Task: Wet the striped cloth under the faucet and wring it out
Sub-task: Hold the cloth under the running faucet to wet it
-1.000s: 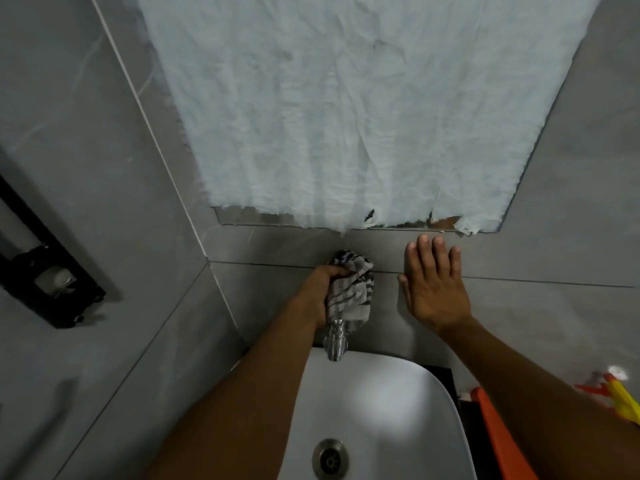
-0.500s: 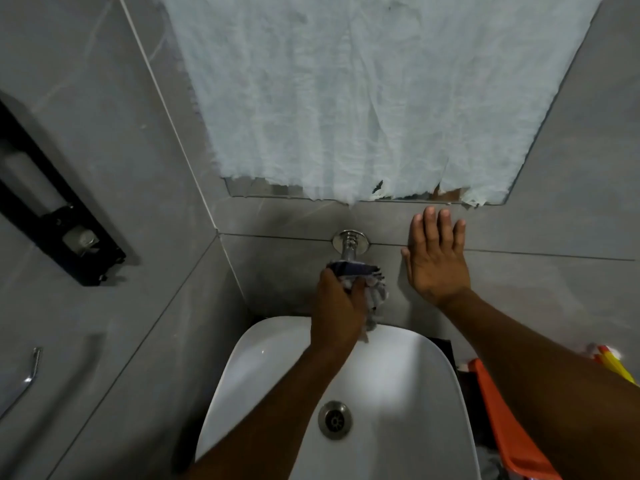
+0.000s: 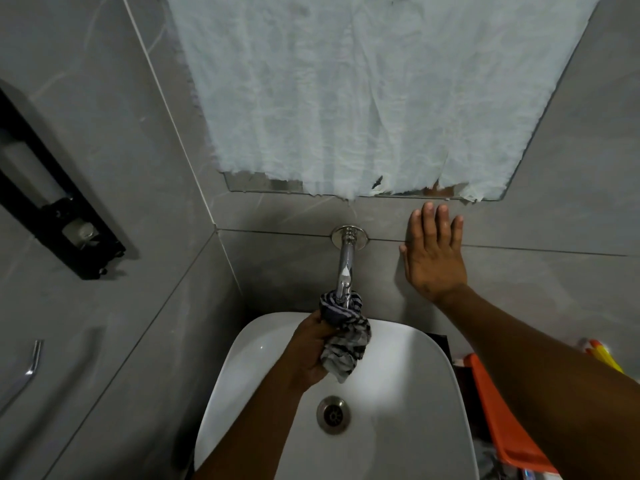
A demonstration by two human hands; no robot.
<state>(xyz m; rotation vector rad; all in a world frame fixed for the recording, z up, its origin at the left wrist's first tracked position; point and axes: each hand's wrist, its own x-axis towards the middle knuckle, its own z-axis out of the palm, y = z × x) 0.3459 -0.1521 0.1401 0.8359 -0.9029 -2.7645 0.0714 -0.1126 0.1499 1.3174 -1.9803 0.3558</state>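
While at one faucet point(image 3: 346, 268): one striped cloth point(image 3: 344, 337), two hands.

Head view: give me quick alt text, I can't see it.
The left hand grips the bunched striped cloth at the faucet spout, above the white sink. The right hand is pressed flat, open, against the grey wall.
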